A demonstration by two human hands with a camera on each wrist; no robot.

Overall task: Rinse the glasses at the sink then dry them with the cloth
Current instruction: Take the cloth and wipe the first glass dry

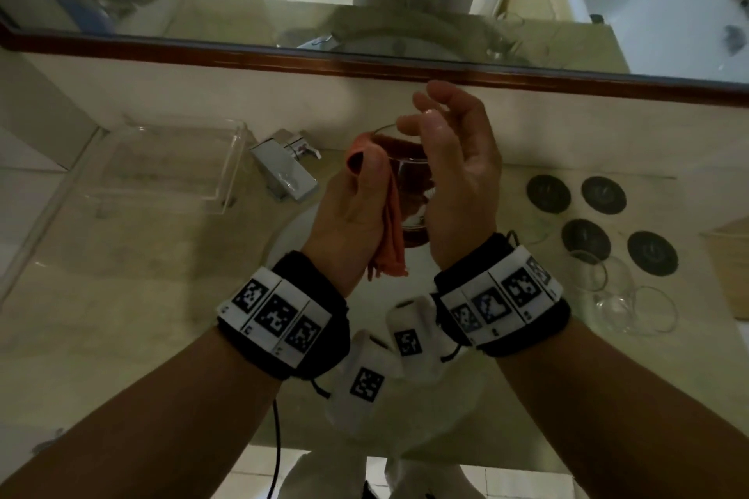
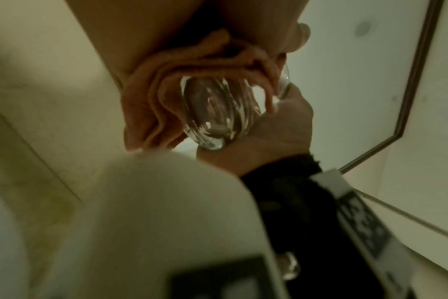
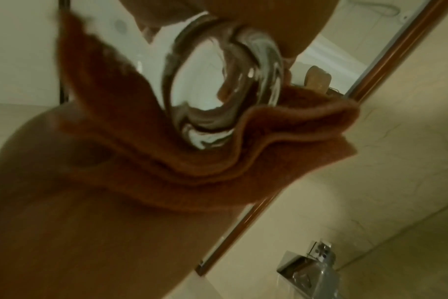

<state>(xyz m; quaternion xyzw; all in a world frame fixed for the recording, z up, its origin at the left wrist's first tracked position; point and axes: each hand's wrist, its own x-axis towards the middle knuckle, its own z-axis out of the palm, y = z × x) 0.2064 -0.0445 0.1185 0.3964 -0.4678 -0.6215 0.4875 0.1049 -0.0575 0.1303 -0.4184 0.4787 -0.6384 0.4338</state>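
Observation:
I hold a clear stemless glass [image 1: 413,182] above the sink basin [image 1: 292,239], between both hands. My left hand [image 1: 364,170] grips an orange cloth [image 1: 391,231] and its thumb presses the cloth against the glass wall near the rim. Part of the cloth is tucked inside the glass. My right hand [image 1: 429,113] cups the glass from the right, thumb on the rim and the other fingers loosely curled above it. The left wrist view shows the glass [image 2: 218,113] with the cloth [image 2: 146,97] folded beside it. Seen from the right wrist, the cloth [image 3: 243,157] wraps under the glass [image 3: 223,81].
Two more clear glasses [image 1: 616,288] stand on the counter at the right, beside several dark round coasters [image 1: 549,192]. A chrome faucet [image 1: 283,170] stands behind the basin, with a clear acrylic tray [image 1: 162,162] to its left. A framed mirror [image 1: 364,65] runs along the wall.

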